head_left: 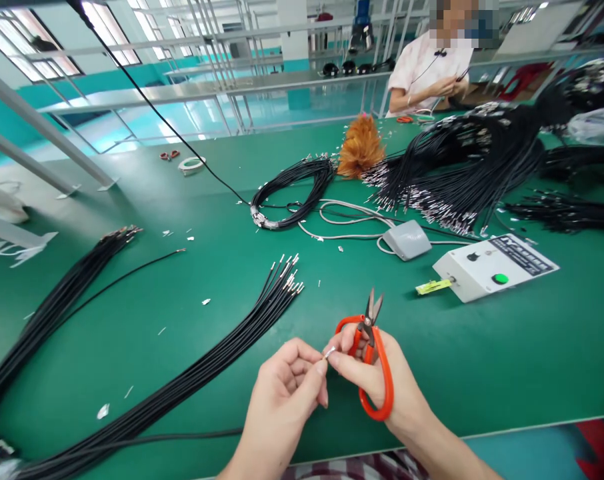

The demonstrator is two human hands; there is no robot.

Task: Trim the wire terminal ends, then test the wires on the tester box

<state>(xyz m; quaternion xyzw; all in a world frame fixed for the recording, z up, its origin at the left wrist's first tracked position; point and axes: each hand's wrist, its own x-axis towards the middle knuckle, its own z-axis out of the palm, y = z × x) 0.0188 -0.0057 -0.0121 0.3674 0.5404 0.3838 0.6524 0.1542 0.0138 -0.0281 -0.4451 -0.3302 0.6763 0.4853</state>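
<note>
Both hands meet right in the middle, low in the frame, just above the near edge of the green mat surface. Left hand and right hand are fingertip to fingertip, and between them sits a tiny silver metal terminal piece. It's pinched from both sides, thumb + index on each hand closed tight on it. Its long axis runs roughly left-right, tilted up a bit toward the right hand. Too small to tell if there's a wire attached to it or not.

Right hand also has the orange-handled small snips looped over it, w/ the handle hanging down across the palm and the short dark blades pointing up and away from the person, slightly apart. So the blades sit just beside the terminal, to its right and a bit above, not touching it afaict.

The long bundle of thin black wires with silver crimped ends lies diagonally to the left of the left hand, tips pointing up-right, near but not touching the fingers. Left hand is clearly the nearer one to it.

Further back: a grey foot pedal and a white control box with a green button, well apart from both hands. Another person works at the far side.
</note>
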